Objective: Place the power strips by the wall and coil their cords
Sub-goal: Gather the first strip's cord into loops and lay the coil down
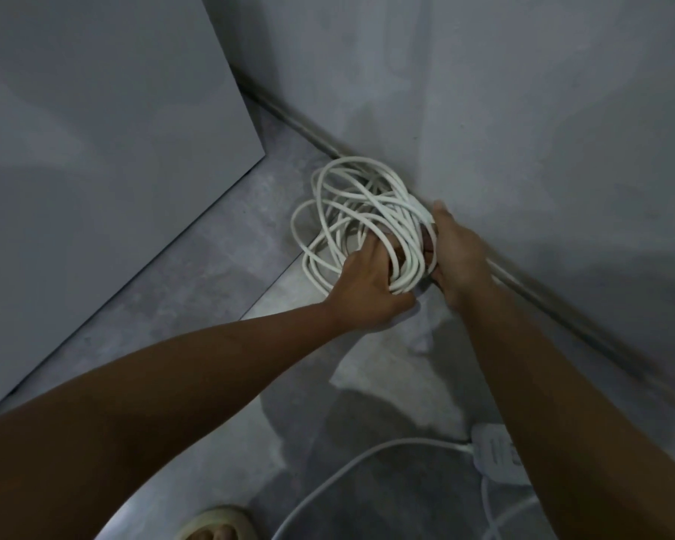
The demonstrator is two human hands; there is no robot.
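Observation:
A loose coil of white cord [351, 212] lies on the grey floor against the base of the wall [523, 150]. My left hand [371, 290] grips the near side of the coil, fingers hooked through the loops. My right hand [458, 255] holds the coil's right side, thumb up by the wall. A white power strip [497, 457] lies on the floor at the lower right, partly hidden under my right forearm. Its white cord [347, 473] curves away to the bottom edge.
A large grey panel [94, 169] stands at the left, its corner close to the coil. A skirting strip [562, 309] runs along the wall's foot. My foot in a pale sandal [215, 526] shows at the bottom edge.

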